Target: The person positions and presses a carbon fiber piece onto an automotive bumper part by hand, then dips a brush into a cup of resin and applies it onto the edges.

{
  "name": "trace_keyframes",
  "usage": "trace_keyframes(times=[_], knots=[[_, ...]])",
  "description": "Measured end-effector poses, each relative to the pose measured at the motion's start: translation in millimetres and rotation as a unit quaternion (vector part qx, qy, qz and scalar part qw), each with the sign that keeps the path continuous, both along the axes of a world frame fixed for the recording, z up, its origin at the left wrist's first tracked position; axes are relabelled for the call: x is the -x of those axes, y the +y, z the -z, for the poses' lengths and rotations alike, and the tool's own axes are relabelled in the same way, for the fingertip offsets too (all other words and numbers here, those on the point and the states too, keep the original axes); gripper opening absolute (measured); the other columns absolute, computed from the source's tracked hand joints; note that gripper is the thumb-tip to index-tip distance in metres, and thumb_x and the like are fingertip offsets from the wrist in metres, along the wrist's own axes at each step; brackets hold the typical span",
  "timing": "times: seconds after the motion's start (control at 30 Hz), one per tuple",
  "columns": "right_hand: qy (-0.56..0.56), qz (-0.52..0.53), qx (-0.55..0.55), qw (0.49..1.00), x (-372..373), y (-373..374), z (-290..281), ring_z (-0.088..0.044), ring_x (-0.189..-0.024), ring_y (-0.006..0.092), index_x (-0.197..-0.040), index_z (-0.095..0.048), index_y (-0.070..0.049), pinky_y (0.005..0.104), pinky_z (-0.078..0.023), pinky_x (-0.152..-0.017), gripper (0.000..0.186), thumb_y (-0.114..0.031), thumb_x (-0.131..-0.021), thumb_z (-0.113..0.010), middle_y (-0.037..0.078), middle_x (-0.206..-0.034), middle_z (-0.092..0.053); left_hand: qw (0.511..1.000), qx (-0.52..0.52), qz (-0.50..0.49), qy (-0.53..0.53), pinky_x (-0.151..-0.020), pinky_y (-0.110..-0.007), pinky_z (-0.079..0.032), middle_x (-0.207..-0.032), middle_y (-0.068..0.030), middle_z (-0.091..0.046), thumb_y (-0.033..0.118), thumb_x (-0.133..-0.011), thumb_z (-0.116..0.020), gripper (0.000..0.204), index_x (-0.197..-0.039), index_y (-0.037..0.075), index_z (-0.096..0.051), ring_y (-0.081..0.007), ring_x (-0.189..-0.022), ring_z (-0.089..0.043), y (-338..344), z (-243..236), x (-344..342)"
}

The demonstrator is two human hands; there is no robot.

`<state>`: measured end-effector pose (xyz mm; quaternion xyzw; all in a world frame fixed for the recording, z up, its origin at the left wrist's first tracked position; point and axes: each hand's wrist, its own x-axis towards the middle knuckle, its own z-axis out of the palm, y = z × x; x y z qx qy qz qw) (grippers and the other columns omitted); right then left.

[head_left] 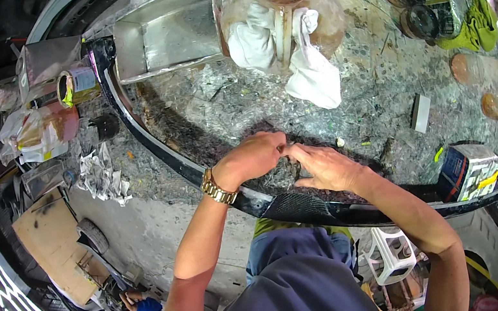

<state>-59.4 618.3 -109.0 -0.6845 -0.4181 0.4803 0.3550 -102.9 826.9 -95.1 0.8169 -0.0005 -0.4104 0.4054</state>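
Observation:
My left hand (254,156), with a gold wristwatch (218,188) on its wrist, has its fingers curled and pressed together. Right beside it, my right hand (329,167) brings its bent fingertips up to the left fingertips, its thumb held lower and apart. Whatever is pinched where the two meet is too small and hidden to make out. Below and around both hands runs a long curved black car trim piece (160,151), lying along the near edge of the stained workbench (202,107). A patch on it near my wrists has a woven dark look.
At the back are a metal tray (169,41) and a large jar (331,15) with white cloths (315,80). A pale block (421,112) and a box (470,171) lie to the right, dark cans (418,23) and a green cloth (476,25) farther back. A white stool (392,255) stands below.

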Motion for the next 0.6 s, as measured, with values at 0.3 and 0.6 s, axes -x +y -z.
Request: trace_keyframes(times=[0.3,0.6], knots=[[-0.136,-0.106,-0.095,0.98,-12,12,17,-0.052,-0.112,0.0355,-0.124,-0.042,-0.006,0.0443,-0.046,-0.096,0.061,-0.02,-0.075,-0.077,0.015,-0.117,-0.05,0.997,0.0,-0.071,0.017,-0.089,-0.042,-0.046,-0.107,-0.0186,-0.063,0.007,-0.086,-0.047,0.04,-0.126,0.006,-0.046,-0.0357,-0.104,-0.059,4,1,16],[-0.085,-0.12,-0.033,0.989,-16,12,10,-0.055,-0.107,0.0404,-0.117,-0.038,-0.002,0.0464,-0.044,-0.093,0.064,-0.021,-0.072,-0.079,0.02,-0.109,-0.055,0.994,0.056,-0.09,-0.029,-0.092,-0.037,-0.045,-0.118,-0.0167,-0.057,0.003,-0.086,-0.048,0.05,-0.135,0.005,-0.04,-0.0296,-0.106,-0.059,0,2,21]])
